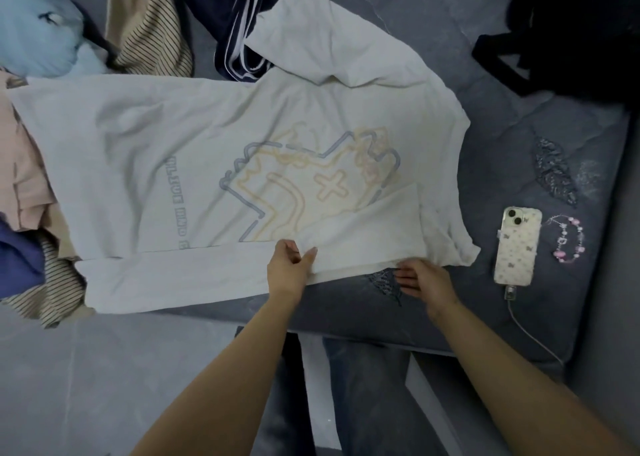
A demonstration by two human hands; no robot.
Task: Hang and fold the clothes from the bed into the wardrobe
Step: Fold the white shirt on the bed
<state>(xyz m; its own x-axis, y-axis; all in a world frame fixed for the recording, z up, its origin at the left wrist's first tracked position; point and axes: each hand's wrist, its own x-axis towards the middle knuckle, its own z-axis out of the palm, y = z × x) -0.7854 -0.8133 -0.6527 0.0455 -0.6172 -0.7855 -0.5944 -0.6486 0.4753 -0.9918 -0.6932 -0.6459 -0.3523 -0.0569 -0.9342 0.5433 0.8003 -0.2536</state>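
A white T-shirt (194,150) with a pastel outline print lies spread flat across the grey-blue bed (519,137), its near long edge folded over as a strip. My left hand (289,265) pinches that folded edge near the middle of the shirt. My right hand (420,279) lies at the shirt's near edge by the lower sleeve, fingers slipped just under the cloth; whether it grips is unclear. The far sleeve is flopped over at the top.
A heap of clothes lies at the left: light blue (38,29), striped beige (149,29), pink (20,164), dark blue (17,258). Navy trousers with white stripes (232,15) lie at the top. A phone on a cable (517,244), a bead strap (568,241) and a black bag (568,33) are at the right.
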